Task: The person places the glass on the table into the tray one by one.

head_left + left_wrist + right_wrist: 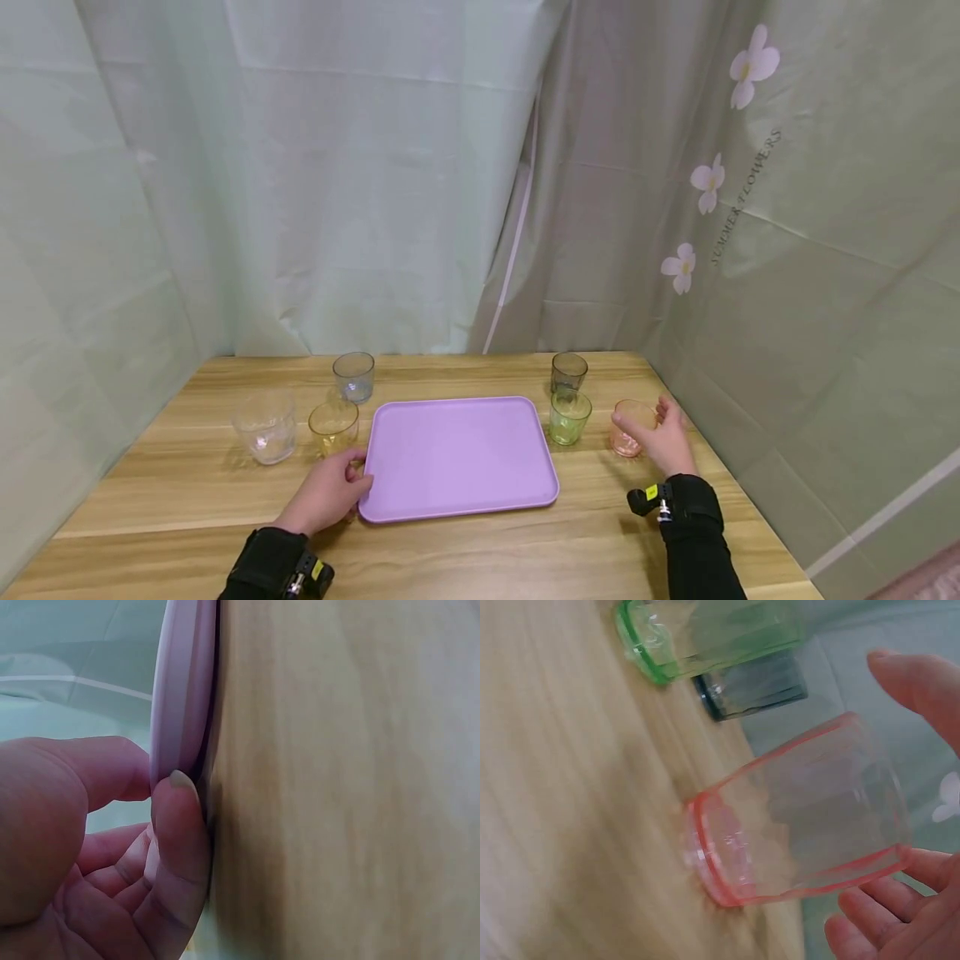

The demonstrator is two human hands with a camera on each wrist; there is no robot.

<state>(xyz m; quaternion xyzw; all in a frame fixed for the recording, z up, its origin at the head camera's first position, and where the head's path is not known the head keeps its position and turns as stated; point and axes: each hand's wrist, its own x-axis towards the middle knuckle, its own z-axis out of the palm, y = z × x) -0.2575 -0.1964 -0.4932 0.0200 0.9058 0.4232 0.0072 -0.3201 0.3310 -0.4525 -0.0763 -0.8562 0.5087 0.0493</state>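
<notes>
A lilac rectangular tray (461, 458) lies in the middle of the wooden table. My left hand (327, 493) pinches its left edge between thumb and fingers; in the left wrist view the tray rim (184, 690) sits between thumb and a curled finger. At the right, my right hand (663, 437) is spread around a pink glass (795, 817) standing upright on the table. The thumb is apart from the glass, while the other fingers (877, 911) are near or touching its far side; contact is hard to tell.
Right of the tray stand a green glass (569, 418) and a grey glass (568, 372) behind it. To the left are a yellow glass (333, 425), a bluish glass (354, 379) and a clear glass (267, 432). Curtains (375, 183) hang behind the table and along its sides.
</notes>
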